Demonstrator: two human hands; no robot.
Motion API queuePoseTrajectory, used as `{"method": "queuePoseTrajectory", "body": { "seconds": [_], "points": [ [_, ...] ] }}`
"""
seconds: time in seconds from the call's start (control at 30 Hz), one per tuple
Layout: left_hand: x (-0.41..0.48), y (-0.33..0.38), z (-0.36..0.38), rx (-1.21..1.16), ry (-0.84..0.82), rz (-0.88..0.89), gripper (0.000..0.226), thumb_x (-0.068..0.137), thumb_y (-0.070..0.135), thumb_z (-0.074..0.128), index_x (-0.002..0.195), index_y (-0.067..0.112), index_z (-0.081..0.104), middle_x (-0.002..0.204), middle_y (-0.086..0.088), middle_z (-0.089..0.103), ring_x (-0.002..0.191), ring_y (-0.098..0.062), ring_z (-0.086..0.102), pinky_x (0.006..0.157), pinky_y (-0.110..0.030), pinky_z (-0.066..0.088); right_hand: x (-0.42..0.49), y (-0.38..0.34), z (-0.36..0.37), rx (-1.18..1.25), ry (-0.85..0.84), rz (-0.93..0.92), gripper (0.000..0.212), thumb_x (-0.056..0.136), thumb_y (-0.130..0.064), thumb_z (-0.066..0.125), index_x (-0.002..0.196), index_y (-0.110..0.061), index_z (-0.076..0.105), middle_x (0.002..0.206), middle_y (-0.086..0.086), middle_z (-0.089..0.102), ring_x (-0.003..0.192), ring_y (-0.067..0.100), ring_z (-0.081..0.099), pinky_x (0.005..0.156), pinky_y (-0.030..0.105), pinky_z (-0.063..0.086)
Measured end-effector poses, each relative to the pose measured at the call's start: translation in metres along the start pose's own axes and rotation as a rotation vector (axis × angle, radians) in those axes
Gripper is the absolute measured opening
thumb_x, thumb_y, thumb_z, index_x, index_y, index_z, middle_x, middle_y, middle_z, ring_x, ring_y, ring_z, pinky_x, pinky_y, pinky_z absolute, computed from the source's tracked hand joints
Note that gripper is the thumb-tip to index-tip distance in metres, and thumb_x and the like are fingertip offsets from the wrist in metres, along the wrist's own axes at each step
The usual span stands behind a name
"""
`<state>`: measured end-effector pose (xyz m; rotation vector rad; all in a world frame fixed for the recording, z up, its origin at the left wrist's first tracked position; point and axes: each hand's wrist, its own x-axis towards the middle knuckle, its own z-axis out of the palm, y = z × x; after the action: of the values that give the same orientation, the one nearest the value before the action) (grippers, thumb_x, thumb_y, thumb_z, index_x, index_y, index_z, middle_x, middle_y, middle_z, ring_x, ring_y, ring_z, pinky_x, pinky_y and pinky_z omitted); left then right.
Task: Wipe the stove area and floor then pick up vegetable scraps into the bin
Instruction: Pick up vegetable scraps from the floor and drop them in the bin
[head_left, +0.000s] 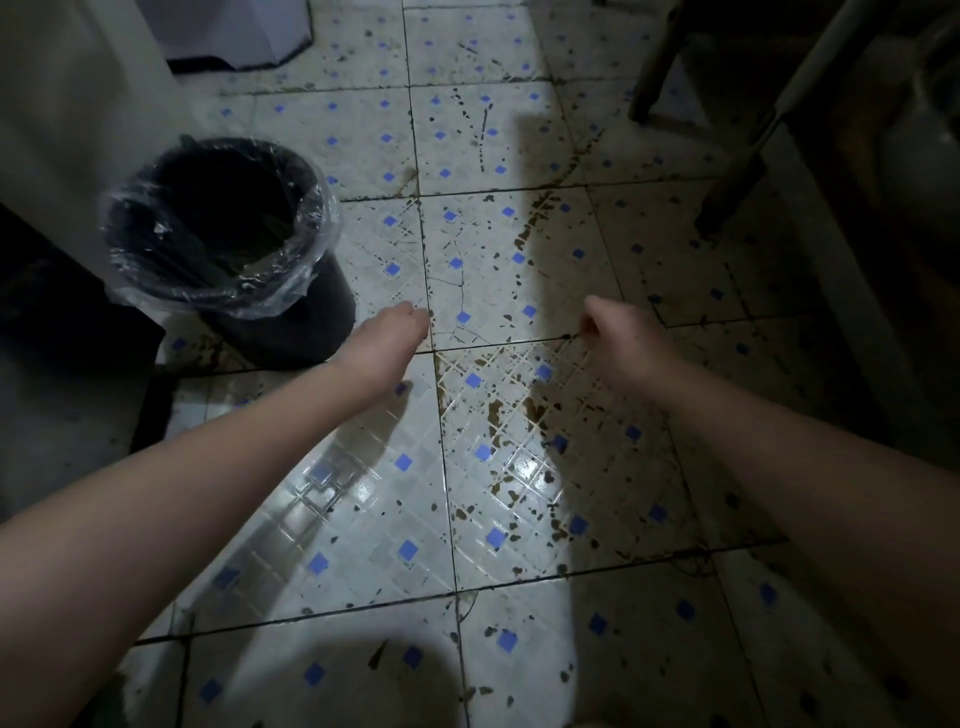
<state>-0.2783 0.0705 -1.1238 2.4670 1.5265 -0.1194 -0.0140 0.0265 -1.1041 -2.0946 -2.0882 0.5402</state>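
from my feed i'm looking straight down at a tiled floor (374, 499), pale squares dotted with small blue diamonds, and both bare forearms reach out from the bottom corners toward the centre. the left hand (397, 332) hangs just left of centre, its back to the camera and its fingers bent down and away out of sight, so i cannot tell whether it holds anything. the right hand (621, 335) sits just right of centre at the same height, fingers curled in toward the palm like a fist; what is inside that curl, if anything, i cannot tell either. the two hands are apart, with a cracked tile between them. the bin (291, 332), round and dark, stands on the floor at about ten o'clock from the left hand and close to it, lined with a clear plastic bag (270, 306) folded over the rim. long dark green strips (208, 244) lie inside it. brown stains (519, 415) and dark flecks spread over the tiles from centre down to five o'clock and up toward one o'clock; whether any flecks are vegetable scraps i cannot make out in this dim light. two slanted furniture legs (743, 171) stand at one to two o'clock. a white unit (234, 31) sits at eleven o'clock, and a dark block (62, 312) fills the nine o'clock edge beside the bin.
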Motion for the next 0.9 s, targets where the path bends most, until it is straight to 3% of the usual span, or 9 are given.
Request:
{"method": "queuePoseTrajectory", "body": {
  "seconds": [0.13,0.27,0.57,0.73,0.9],
  "points": [
    [-0.003,0.001,-0.019,0.009,0.083,0.018,0.027,0.079,-0.004,0.066,0.096,0.006,0.047,0.094,-0.012,0.048,0.074,-0.024,0.043,0.065,-0.04,0.041,0.008,-0.013,-0.022,-0.013,0.055,0.01,0.008,0.093,-0.001,0.046,0.093,-0.006,0.052,0.094,0.012,0.058,0.087,0.028,0.056,0.072,0.04,0.048],
    [-0.008,0.0,-0.039,0.079,0.155,0.033,0.021,0.086,-0.012,0.049,0.1,0.004,0.049,0.098,-0.015,0.051,0.078,-0.028,0.047,0.064,-0.038,0.039,0.023,-0.03,-0.044,-0.094,0.091,-0.067,0.012,0.091,0.001,0.047,0.099,-0.004,0.055,0.103,0.015,0.06,0.093,0.03,0.057,0.082,0.046,0.049],
    [-0.027,-0.029,-0.094,0.094,0.329,-0.037,0.022,0.086,-0.01,0.048,0.105,0.0,0.052,0.107,-0.022,0.053,0.097,-0.037,0.052,0.081,-0.047,0.043,0.047,-0.079,-0.058,-0.085,0.208,-0.16,0.005,0.093,-0.014,0.052,0.091,-0.014,0.056,0.098,0.009,0.061,0.09,0.029,0.056,0.073,0.04,0.047],
    [-0.044,-0.049,-0.109,0.137,0.335,-0.14,0.026,0.085,0.006,0.06,0.109,0.0,0.05,0.11,-0.022,0.051,0.099,-0.039,0.052,0.079,-0.045,0.038,0.058,-0.12,-0.046,-0.083,0.238,-0.268,0.006,0.094,-0.012,0.052,0.094,-0.012,0.058,0.096,0.008,0.061,0.086,0.027,0.056,0.073,0.043,0.05],
    [-0.06,-0.074,-0.114,0.187,0.37,-0.222,0.022,0.082,-0.007,0.056,0.101,0.003,0.052,0.104,-0.018,0.052,0.093,-0.037,0.052,0.075,-0.043,0.037,0.072,-0.163,-0.028,-0.065,0.271,-0.382,0.008,0.092,-0.01,0.05,0.092,-0.012,0.058,0.096,0.01,0.061,0.086,0.031,0.055,0.071,0.041,0.047]
  ]
}}
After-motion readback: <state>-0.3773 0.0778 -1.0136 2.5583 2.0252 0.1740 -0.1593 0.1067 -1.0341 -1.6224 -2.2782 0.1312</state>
